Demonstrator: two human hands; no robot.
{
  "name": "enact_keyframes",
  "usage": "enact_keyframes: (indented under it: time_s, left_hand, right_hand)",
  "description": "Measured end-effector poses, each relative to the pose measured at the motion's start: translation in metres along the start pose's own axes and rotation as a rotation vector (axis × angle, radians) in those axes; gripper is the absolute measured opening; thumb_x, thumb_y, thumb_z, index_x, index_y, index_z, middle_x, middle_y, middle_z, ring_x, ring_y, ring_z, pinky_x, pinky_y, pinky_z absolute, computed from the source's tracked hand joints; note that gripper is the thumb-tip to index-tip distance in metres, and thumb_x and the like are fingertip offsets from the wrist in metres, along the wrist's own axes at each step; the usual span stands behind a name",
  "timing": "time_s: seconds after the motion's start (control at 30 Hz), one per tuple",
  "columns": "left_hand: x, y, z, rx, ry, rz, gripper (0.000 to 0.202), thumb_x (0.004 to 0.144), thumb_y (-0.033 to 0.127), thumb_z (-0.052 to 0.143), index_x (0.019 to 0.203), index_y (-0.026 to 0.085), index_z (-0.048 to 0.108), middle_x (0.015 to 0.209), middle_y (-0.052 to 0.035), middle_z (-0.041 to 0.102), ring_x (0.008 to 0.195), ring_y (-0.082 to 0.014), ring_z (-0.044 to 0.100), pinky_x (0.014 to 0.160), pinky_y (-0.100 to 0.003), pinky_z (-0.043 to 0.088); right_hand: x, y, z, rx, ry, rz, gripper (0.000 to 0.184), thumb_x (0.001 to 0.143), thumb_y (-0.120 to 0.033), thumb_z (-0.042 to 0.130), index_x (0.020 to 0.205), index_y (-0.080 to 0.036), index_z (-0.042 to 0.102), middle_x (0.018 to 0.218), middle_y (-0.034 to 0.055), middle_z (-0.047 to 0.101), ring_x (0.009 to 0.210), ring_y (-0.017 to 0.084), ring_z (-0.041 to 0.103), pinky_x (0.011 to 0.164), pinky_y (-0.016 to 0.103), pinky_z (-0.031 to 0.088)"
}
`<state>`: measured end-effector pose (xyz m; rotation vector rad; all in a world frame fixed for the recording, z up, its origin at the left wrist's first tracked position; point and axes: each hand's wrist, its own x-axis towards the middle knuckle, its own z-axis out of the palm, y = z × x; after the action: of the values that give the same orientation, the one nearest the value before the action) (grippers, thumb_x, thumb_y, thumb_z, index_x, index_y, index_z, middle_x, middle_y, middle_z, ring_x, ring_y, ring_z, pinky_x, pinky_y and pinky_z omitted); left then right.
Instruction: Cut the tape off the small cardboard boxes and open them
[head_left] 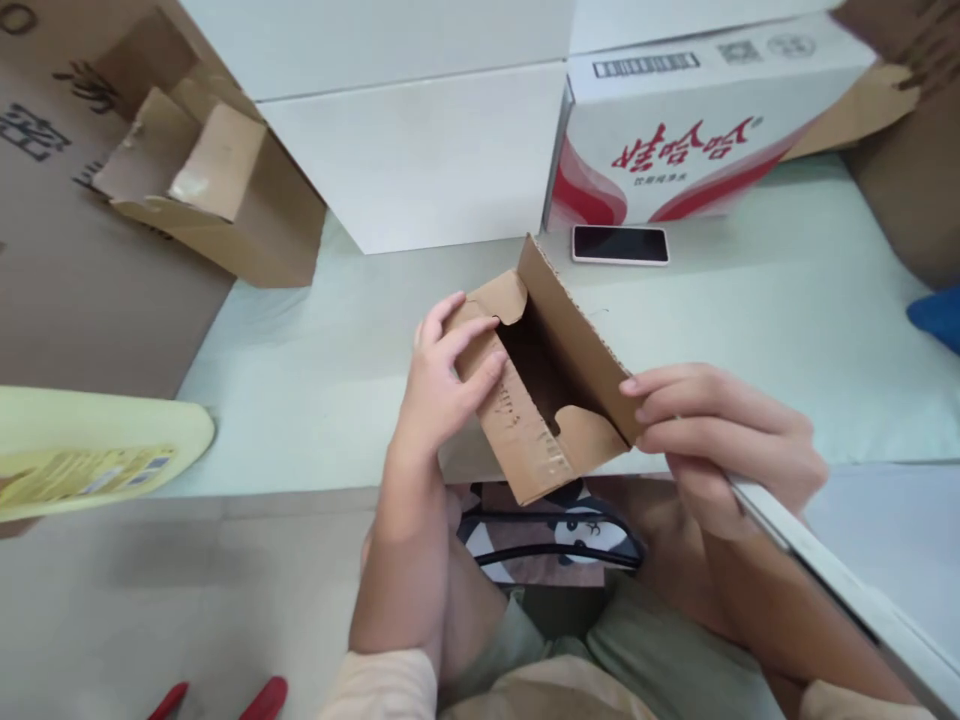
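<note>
A small brown cardboard box (547, 390) with its flaps open is held above my lap, in front of the pale green table (750, 330). My left hand (442, 385) grips the box's left wall, with the fingers curled over the folded flap. My right hand (720, 435) pinches the right wall at its near corner, fingers pressed together. The inside of the box looks dark and nothing shows in it.
A phone (620, 244) lies face up on the table behind the box. A white carton with red print (697, 130), two plain white boxes (420, 150) and open brown cartons (202, 190) stand at the back. A yellow packet (90, 450) is at the left.
</note>
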<state>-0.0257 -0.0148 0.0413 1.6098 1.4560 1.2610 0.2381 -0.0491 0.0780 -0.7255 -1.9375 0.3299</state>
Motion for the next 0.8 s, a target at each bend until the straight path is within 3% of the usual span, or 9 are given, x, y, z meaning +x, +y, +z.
enact_keyframes:
  time_s: [0.1,0.13,0.3,0.37,0.47,0.57,0.7,0.8]
  left_hand:
    - [0.003,-0.003,0.007,0.001,-0.006,-0.024,0.042,0.079,0.054,0.084,0.108,0.024,0.080,0.153,-0.0135,0.053,0.152,-0.0391,0.043,0.129,-0.052,0.032]
    - [0.003,-0.004,0.008,0.001,-0.003,-0.024,0.043,0.079,0.055,0.084,0.109,0.024,0.080,0.153,-0.0135,0.054,0.152,-0.0391,0.043,0.129,-0.052,0.033]
    - [-0.006,0.008,0.009,0.082,0.017,0.058,0.051,0.091,0.056,0.074,0.134,0.029,0.070,0.158,-0.0118,0.052,0.156,-0.0368,0.040,0.131,-0.055,0.027]
    - [-0.012,0.012,0.009,0.186,-0.045,0.095,0.047,0.094,0.057,0.070,0.132,0.031,0.072,0.166,-0.0083,0.043,0.161,-0.0377,0.031,0.134,-0.058,0.021]
    - [-0.016,0.009,0.005,0.355,-0.134,0.077,0.040,0.093,0.061,0.068,0.118,0.032,0.079,0.171,-0.0053,0.037,0.165,-0.0408,0.019,0.134,-0.063,0.017]
    - [-0.012,-0.006,-0.010,0.378,-0.144,0.014,0.053,0.090,0.070,0.067,0.125,0.032,0.077,0.170,-0.0089,0.036,0.163,-0.0412,0.026,0.133,-0.063,0.024]
    - [-0.009,-0.027,-0.040,0.329,-0.079,-0.072,0.071,0.083,0.080,0.068,0.135,0.031,0.071,0.168,-0.0113,0.038,0.162,-0.0397,0.031,0.132,-0.058,0.031]
    - [-0.013,-0.037,-0.055,0.241,-0.007,-0.161,0.080,0.079,0.081,0.072,0.140,0.030,0.067,0.168,-0.0125,0.041,0.163,-0.0375,0.030,0.132,-0.055,0.031]
  right_hand:
    - [-0.009,0.019,0.007,-0.033,0.277,0.130,0.025,0.092,-0.015,0.058,0.078,-0.031,0.072,0.078,0.0037,0.071,0.077,0.024,0.074,0.069,0.042,0.063]
    - [-0.014,0.027,0.010,-0.042,0.281,0.140,0.025,0.093,-0.016,0.057,0.081,-0.031,0.074,0.078,0.0039,0.071,0.072,0.022,0.072,0.065,0.039,0.061]
    - [-0.031,0.043,0.026,0.008,-0.074,0.048,0.030,0.090,-0.011,0.059,0.102,-0.030,0.080,0.092,0.0041,0.074,0.069,0.015,0.064,0.063,0.034,0.051]
    - [-0.033,0.040,0.032,0.090,-0.134,0.033,0.030,0.089,-0.013,0.060,0.105,-0.028,0.079,0.090,0.0037,0.071,0.070,0.015,0.062,0.066,0.034,0.050]
    - [-0.033,0.041,0.038,0.188,-0.104,0.078,0.026,0.090,-0.014,0.057,0.098,-0.025,0.080,0.079,0.0025,0.070,0.069,0.015,0.063,0.068,0.033,0.051]
    - [-0.030,0.053,0.042,0.187,-0.048,0.447,0.025,0.090,-0.018,0.054,0.086,-0.024,0.078,0.071,0.0016,0.070,0.066,0.016,0.063,0.067,0.033,0.050]
    - [-0.025,0.067,0.050,0.285,-0.231,1.075,0.020,0.082,-0.024,0.056,0.084,-0.022,0.076,0.077,0.0029,0.075,0.067,0.017,0.064,0.068,0.034,0.051]
    - [-0.025,0.066,0.061,0.504,-0.326,1.343,0.019,0.076,-0.026,0.061,0.085,-0.021,0.076,0.089,0.0061,0.080,0.073,0.020,0.069,0.076,0.038,0.056]
